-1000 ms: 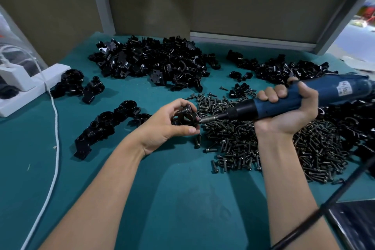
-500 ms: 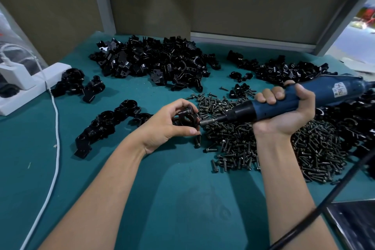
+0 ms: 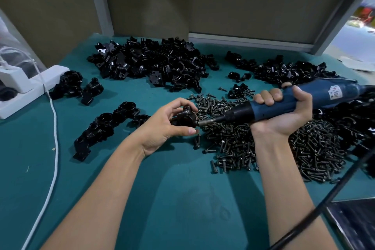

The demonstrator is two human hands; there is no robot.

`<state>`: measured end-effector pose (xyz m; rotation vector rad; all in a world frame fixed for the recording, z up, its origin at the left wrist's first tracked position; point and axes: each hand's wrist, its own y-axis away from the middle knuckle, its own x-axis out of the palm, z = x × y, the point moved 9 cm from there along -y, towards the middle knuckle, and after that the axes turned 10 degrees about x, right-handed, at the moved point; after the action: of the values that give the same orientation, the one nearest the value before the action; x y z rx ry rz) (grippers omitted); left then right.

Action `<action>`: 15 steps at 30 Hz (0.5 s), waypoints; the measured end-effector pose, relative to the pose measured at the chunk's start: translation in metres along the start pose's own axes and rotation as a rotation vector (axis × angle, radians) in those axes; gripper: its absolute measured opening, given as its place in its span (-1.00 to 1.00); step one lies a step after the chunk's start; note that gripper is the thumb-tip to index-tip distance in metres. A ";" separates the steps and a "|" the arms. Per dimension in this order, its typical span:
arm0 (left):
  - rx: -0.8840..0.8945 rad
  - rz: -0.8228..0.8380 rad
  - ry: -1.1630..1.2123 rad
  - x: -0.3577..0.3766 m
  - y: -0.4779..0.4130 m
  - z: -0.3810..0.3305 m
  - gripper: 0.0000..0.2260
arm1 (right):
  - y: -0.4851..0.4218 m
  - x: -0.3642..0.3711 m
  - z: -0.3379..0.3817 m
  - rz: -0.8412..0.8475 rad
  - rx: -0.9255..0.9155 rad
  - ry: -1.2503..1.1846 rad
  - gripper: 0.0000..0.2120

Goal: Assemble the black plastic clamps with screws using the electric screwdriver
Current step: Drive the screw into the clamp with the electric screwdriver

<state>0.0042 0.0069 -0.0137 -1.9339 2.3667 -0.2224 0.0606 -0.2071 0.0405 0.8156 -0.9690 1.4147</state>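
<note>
Nearest is the flat teal table mat [image 3: 121,199], a bit scuffed, with a thick black cable [image 3: 304,223] cutting across the near right corner. Further out, the left hand [image 3: 164,126] has its fingers and thumb curled round a small chunky black plastic clamp [image 3: 185,117], held just off the mat at the left edge of the screw pile. The right hand [image 3: 284,113] is wrapped in a full fist round the blue electric screwdriver [image 3: 304,97], whose metal bit points left and touches the clamp. Compared with a second ago almost nothing has changed: same grips, and the tool has only crept slightly left and down. Under the tool there's a big heap of dark, shiny little screws [image 3: 263,148]. Over on the left lies a row of finished clamps [image 3: 105,126], glossy and knobbly, next to a white cord [image 3: 54,148] and a white power strip [image 3: 26,87]. At the far side sit big jumbled piles of loose clamp parts [image 3: 154,63].
</note>
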 end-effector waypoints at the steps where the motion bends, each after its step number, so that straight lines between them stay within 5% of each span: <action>1: -0.005 -0.002 0.006 0.000 0.000 0.001 -0.59 | 0.000 0.000 0.000 -0.003 -0.001 0.000 -0.90; 15: -0.009 -0.035 0.052 0.003 -0.001 0.000 -0.57 | -0.001 -0.004 -0.001 -0.028 -0.001 -0.003 -0.91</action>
<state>0.0042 0.0040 -0.0132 -1.9984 2.3716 -0.2670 0.0618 -0.2082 0.0369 0.8280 -0.9574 1.3889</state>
